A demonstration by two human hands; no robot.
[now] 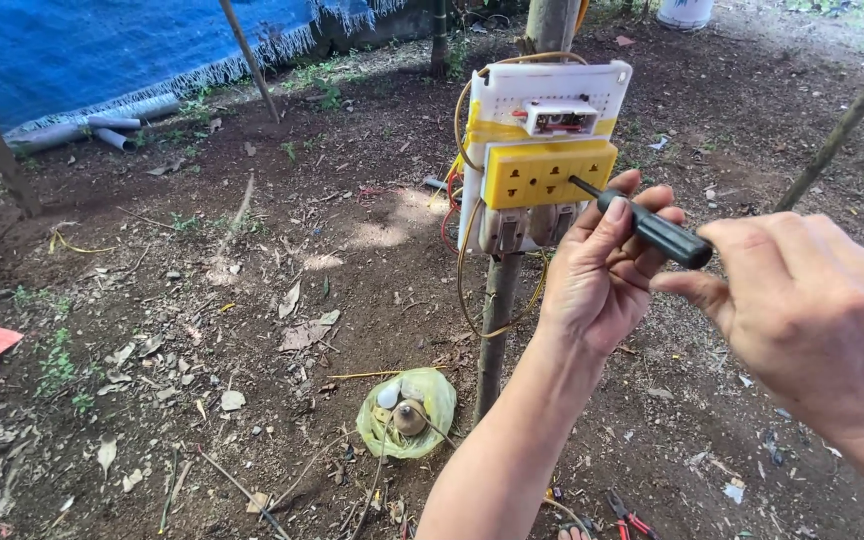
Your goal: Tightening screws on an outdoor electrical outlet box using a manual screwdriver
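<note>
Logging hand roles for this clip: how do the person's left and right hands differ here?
The left hand pinches the black screwdriver near its shaft, by the yellow socket block; the right hand touches the handle's rear end with a fingertip. The left shows fingers curled, the right its back. Both are bare.

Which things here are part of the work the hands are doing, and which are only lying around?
In use:
- black-handled screwdriver, held by left hand and right hand
- yellow socket block
- white board on the post

Lying about:
- yellow-green bag on the ground
- red-handled pliers
- grey pipes
- blue tarp
</note>
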